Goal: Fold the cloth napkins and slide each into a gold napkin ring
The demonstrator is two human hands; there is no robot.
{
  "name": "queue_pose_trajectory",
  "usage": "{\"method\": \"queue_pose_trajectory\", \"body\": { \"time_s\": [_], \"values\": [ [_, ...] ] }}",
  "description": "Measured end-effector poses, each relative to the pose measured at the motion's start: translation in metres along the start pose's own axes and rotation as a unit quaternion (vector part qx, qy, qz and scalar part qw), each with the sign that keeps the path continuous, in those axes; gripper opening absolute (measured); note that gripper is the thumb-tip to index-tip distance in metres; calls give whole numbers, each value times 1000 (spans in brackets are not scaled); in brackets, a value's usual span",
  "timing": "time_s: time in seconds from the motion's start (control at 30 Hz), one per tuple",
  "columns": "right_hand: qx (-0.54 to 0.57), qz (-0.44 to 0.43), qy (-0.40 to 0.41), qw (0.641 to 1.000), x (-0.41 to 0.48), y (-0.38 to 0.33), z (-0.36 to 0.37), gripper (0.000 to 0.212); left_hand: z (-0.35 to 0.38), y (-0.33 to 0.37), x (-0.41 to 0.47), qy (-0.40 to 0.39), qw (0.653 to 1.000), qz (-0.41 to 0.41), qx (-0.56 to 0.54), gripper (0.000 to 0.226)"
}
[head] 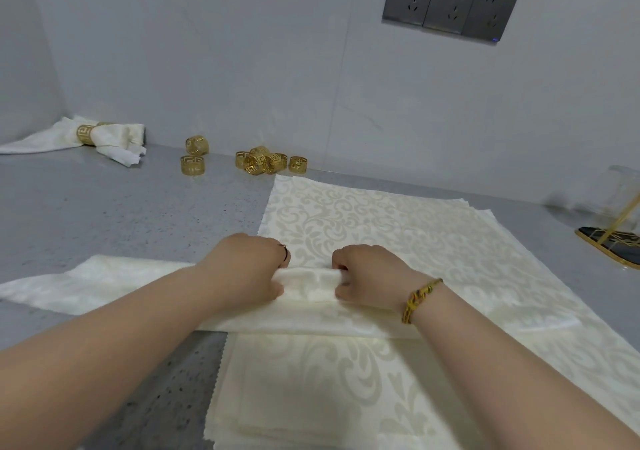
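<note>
At the centre of the frame, a cream napkin (308, 288) folded into a long band is gripped at its middle by the left hand (246, 269) and the right hand (367, 276). It is pinched between curled fingers and thumbs. The hands are set close together, presumably so that the band can be gathered narrow enough for a ring.

The band is laid across a stack of flat napkins (381, 228), which is used as the work surface. Along the wall at upper centre, loose gold rings (266, 162) are kept well apart from the hands, so one would have to be fetched.

At upper left a finished napkin (114, 136) is seen already ringed. A black and gold stand (613, 245) is seen at the right edge, and wall sockets (450, 2) at the top. Only the stack's far part and the grey counter (121, 214) are found between hands and rings.
</note>
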State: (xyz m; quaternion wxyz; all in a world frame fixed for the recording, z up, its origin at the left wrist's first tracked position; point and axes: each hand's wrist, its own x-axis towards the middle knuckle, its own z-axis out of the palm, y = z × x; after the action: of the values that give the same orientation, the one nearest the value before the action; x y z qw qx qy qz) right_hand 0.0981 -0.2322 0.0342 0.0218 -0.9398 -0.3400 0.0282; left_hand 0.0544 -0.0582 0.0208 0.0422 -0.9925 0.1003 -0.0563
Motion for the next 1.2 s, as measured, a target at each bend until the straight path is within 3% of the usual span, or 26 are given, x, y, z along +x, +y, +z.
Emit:
{"method": "queue_pose_trajectory", "body": {
  "time_s": [0.13,0.2,0.27,0.33,0.43,0.47,0.6,0.7,0.77,0.87,1.0,1.2],
  "values": [
    [-46,-83,143,985,-20,0,23,19,14,7,-27,72,997,19,23,16],
    [-28,-106,159,981,-30,-3,26,20,18,7,-36,112,992,64,15,45],
    [-36,-105,184,977,-36,-5,30,16,19,3,-40,166,983,82,-13,50],
    [-22,-91,170,981,-41,-6,35,9,21,1,-47,155,981,90,-77,28],
    [14,-88,109,990,-51,-6,33,16,21,-3,-54,72,990,61,-100,78],
    [29,-76,94,992,-55,-7,32,22,19,-4,-55,53,990,55,-116,84],
    [0,1,75,997,-60,-21,22,40,16,5,-53,52,984,-34,-169,45],
    [-52,54,110,991,-47,-33,26,36,20,25,-50,65,984,-79,-145,17],
    [-20,61,127,990,-38,-36,35,18,31,32,-50,71,984,-70,-150,33],
    [60,73,79,992,-36,-31,46,33,36,27,-53,27,987,-76,-138,47],
    [62,134,-15,989,-50,-2,45,55,34,12,-58,-39,988,-82,-123,53],
    [61,248,-61,965,-80,51,36,57,30,4,-67,-65,988,-93,-101,55]
  ]
}}
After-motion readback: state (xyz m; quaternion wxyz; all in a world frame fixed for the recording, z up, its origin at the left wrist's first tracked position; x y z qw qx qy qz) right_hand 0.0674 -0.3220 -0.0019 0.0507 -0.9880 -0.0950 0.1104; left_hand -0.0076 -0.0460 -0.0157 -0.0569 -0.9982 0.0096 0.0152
